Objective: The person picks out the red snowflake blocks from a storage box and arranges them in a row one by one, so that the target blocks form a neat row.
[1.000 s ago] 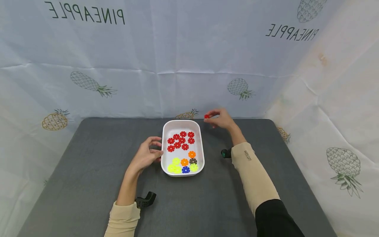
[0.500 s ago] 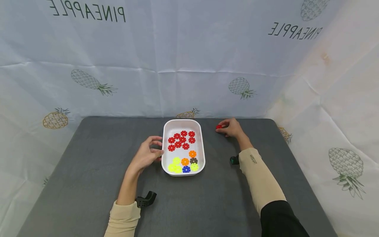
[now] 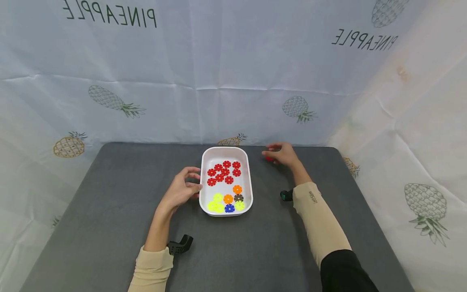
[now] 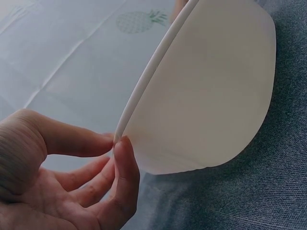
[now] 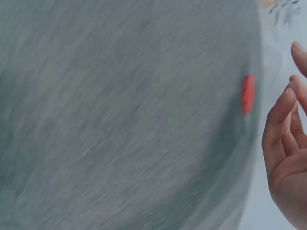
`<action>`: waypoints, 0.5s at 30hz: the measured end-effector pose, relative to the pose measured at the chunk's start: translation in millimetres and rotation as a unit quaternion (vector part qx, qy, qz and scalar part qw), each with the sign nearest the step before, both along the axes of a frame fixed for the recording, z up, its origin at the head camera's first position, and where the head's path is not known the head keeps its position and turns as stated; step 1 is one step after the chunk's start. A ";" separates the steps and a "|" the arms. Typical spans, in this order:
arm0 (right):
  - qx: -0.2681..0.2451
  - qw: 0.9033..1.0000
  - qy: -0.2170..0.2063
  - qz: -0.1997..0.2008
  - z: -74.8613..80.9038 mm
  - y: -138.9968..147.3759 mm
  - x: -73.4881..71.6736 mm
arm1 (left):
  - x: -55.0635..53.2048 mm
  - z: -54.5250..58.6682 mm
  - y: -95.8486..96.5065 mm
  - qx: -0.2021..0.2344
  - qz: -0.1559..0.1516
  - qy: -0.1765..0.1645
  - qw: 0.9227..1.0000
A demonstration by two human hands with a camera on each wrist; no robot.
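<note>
Left hand (image 3: 179, 192): pinches the rim of a white, round-cornered tray (image 3: 224, 153) bearing multicoloured flower-shaped discs (image 3: 229, 180). Small red disc (image 5: 247, 94): lies on the dark grey table (image 3: 233, 255) by its far edge. Right hand (image 3: 283, 154): near that disc, thumb and fingers parted.

1. One white rectangular tray (image 3: 221, 188).
2. Far inside: nine round, notched red discs (image 3: 219, 177).
3. Near inside: four yellow discs (image 3: 217, 197), two orange discs (image 3: 228, 199), one dark brown disc (image 3: 238, 197), one blue disc (image 3: 229, 208).
4. Right of the tray: one red piece (image 5: 248, 94).
</note>
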State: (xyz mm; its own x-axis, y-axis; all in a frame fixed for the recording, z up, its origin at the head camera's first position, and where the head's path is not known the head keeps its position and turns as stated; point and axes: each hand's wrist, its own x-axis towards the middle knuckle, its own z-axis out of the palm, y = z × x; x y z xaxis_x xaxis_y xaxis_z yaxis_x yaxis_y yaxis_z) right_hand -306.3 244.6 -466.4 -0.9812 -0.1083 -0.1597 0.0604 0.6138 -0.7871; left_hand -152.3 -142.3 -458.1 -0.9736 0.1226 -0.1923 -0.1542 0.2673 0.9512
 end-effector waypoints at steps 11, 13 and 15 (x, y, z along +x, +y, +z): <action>-0.075 0.989 0.087 0.094 44.5 -70.1 3.8 | 0.1 -0.6 -0.4 0.001 0.001 -0.003 1.000; -0.084 0.986 0.084 0.116 48.3 -84.0 4.3 | 0.1 -0.2 -0.5 0.003 0.000 -0.003 1.000; -0.090 0.984 0.078 0.135 50.8 -97.6 5.2 | 0.2 0.1 -0.8 0.004 0.000 -0.004 1.000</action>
